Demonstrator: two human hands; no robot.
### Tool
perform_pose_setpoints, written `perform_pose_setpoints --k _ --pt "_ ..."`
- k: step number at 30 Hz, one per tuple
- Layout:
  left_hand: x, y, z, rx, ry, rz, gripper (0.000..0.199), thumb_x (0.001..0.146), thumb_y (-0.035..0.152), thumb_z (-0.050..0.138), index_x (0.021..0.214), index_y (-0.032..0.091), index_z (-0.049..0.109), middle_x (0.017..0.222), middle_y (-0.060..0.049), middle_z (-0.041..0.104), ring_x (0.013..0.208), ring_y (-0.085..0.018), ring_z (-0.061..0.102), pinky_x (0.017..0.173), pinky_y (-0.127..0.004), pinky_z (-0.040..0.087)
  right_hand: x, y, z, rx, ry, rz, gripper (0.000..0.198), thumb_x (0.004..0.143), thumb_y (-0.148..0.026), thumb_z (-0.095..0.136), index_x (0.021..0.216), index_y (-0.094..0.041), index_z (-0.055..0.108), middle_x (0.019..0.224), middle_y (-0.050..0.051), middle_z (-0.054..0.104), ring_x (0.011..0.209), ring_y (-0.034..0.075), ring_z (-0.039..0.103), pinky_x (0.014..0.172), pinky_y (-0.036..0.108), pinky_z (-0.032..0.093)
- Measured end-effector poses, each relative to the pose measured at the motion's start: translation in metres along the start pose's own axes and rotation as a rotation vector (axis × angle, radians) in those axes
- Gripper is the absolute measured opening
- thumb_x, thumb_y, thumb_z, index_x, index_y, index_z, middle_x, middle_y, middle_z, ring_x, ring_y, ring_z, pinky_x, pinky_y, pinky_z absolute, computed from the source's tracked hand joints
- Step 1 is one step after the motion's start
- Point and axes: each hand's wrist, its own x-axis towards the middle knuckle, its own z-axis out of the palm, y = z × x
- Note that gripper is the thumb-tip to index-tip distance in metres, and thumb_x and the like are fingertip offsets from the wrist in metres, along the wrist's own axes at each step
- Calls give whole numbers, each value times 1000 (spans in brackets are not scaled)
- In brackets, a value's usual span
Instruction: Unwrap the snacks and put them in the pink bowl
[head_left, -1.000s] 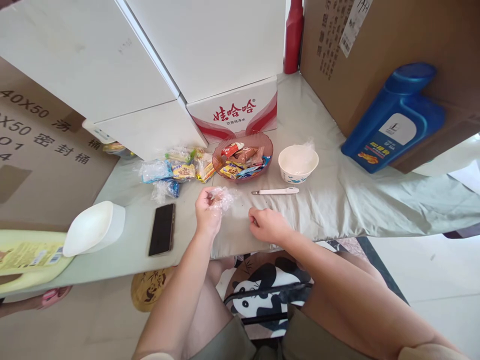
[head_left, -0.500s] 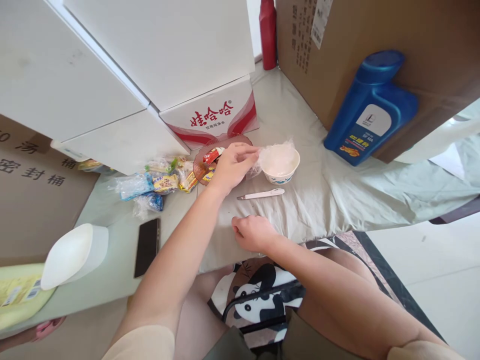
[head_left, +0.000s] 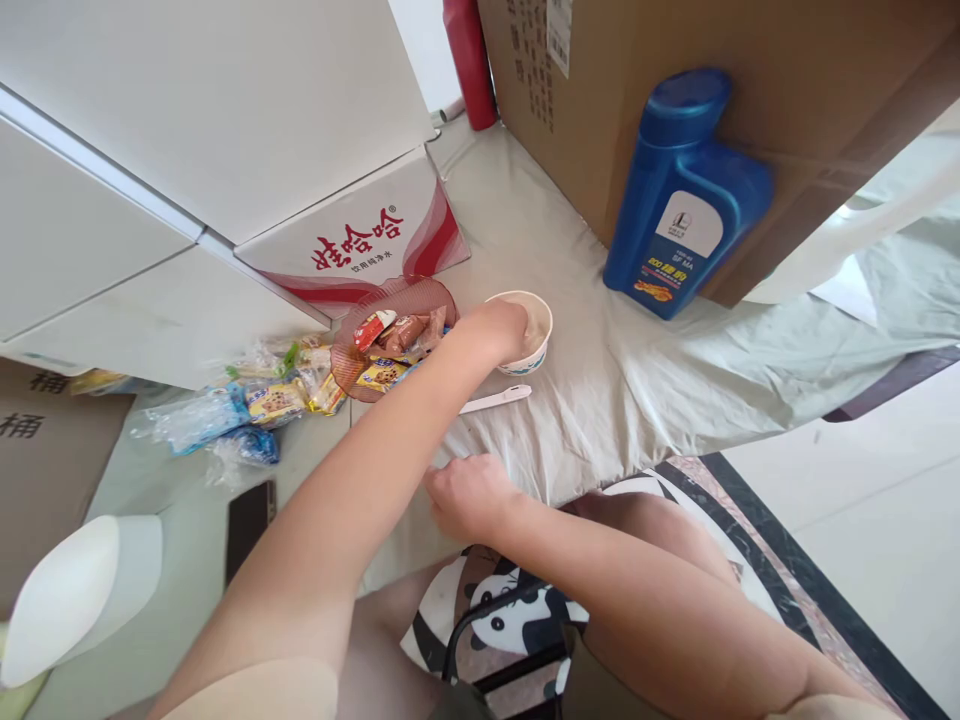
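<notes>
My left hand [head_left: 507,325] reaches down into a white paper bowl [head_left: 537,358] with a blue pattern on its side. Its fingers are hidden inside the bowl, where some clear plastic shows. Just in front of the bowl lies a slim white utility knife [head_left: 504,398], its tip end covered by my left forearm. My right hand [head_left: 472,495] rests at the cloth's front edge, fingers curled into a loose fist with nothing visible in it. Left of the bowl, a reddish see-through dish [head_left: 429,292] holds wrapped snacks [head_left: 405,335], partly behind my left arm.
Several snack packets and plastic wrappers [head_left: 255,400] lie left of the dish. A phone [head_left: 250,525] and a white container [head_left: 71,600] are nearer me. Behind stand a red-and-white carton [head_left: 300,260], a blue bottle [head_left: 679,210], a red bottle [head_left: 471,65] and a large cardboard box [head_left: 607,120].
My left hand has moved right, from beside the bowl into it. The clear plastic that bulged above the rim no longer stands out. The view has shifted; my right hand stays curled.
</notes>
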Motion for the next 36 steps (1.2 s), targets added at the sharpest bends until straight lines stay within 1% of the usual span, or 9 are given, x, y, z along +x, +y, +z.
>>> perform_pose_setpoints --k 5,9,14,16,20,23,26,29,36 --pt "14 17 -2 -32 -120 -16 34 49 -5 73 43 19 50 56 -3 52 88 -30 62 95 -47 44 0 -1 -1 -5 -10 -6 32 86 -19 48 115 -16 63 99 18 74 88 29 74 67 37 55" --pt "-20 15 -32 -20 -30 -19 14 62 5 71 57 16 62 63 -5 56 89 -31 63 94 -48 43 0 -4 -2 -16 -2 -3 34 86 -17 48 117 -16 63 100 18 74 93 29 74 70 37 55" --pt "-74 -63 -71 -28 515 -121 13 84 25 55 82 17 66 69 -3 59 84 -23 60 85 -36 43 -5 -6 2 -34 20 -15 36 86 -18 48 118 -15 64 101 19 75 96 30 74 73 39 55" --pt "-87 -109 -74 29 599 -242 12 83 25 56 81 17 64 73 -4 62 81 -21 58 79 -32 42 -8 -6 4 -54 22 -17 35 87 -18 47 117 -15 64 101 19 75 95 31 74 73 39 55" --pt "-113 -185 -52 56 515 -415 14 81 24 54 87 16 65 88 -8 67 84 -23 60 79 -33 44 -12 -5 8 -91 32 -23 34 88 -18 44 116 -16 64 100 19 75 93 32 74 71 39 54" --pt "-136 -220 -26 187 602 -498 28 84 27 52 104 15 66 112 -16 64 109 -30 59 95 -40 44 -12 -5 10 -115 36 -15 33 90 -19 43 114 -16 64 99 18 75 93 32 74 70 38 53" --pt "-154 -247 -5 180 474 -609 48 83 35 55 125 13 61 131 -20 57 127 -35 51 107 -44 39 -11 -6 13 -149 44 -11 31 90 -20 42 111 -17 64 96 17 75 90 31 74 69 37 52" --pt "-160 -267 10 91 326 -662 61 82 45 60 135 15 57 142 -19 51 136 -37 45 112 -47 36 -8 -8 15 -180 59 -6 31 92 -21 39 110 -16 64 94 16 76 88 31 74 68 37 52" --pt "-147 -264 29 179 413 -464 45 85 49 59 112 15 70 143 -17 48 138 -37 40 116 -47 31 -2 -8 17 -204 69 8 32 93 -23 37 110 -17 64 92 17 75 87 32 74 66 36 50"
